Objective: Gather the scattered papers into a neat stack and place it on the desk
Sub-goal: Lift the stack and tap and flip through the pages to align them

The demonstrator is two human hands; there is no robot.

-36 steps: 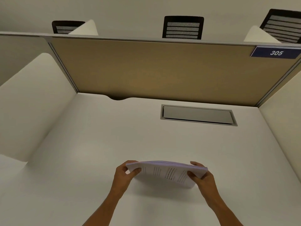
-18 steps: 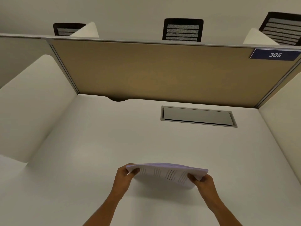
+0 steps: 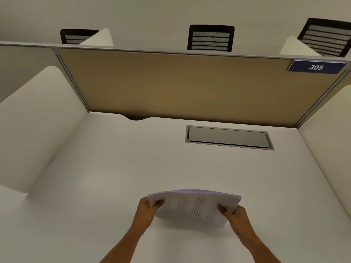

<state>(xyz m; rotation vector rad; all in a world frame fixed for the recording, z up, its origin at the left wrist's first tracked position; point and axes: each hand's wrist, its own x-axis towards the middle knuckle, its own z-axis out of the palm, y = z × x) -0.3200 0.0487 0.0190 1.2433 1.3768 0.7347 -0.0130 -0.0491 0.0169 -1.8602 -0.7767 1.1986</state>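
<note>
A stack of printed white papers [image 3: 193, 206] is held between both hands above the near middle of the white desk [image 3: 117, 168]. The stack tilts with its printed underside facing me and its far edge raised. My left hand [image 3: 147, 209] grips the stack's left edge. My right hand [image 3: 236, 215] grips its right edge. The sheets look gathered together, with edges roughly aligned.
A grey cable hatch [image 3: 228, 137] is set into the desk at the back right. A tan partition [image 3: 171, 86] closes the back, white side panels [image 3: 34, 122] flank the desk. A blue "305" sign [image 3: 316, 67] and black chairs [image 3: 210, 37] lie beyond.
The stack and both hands have sunk slightly lower and tilted more, showing more of the printed underside. The grip is unchanged.
</note>
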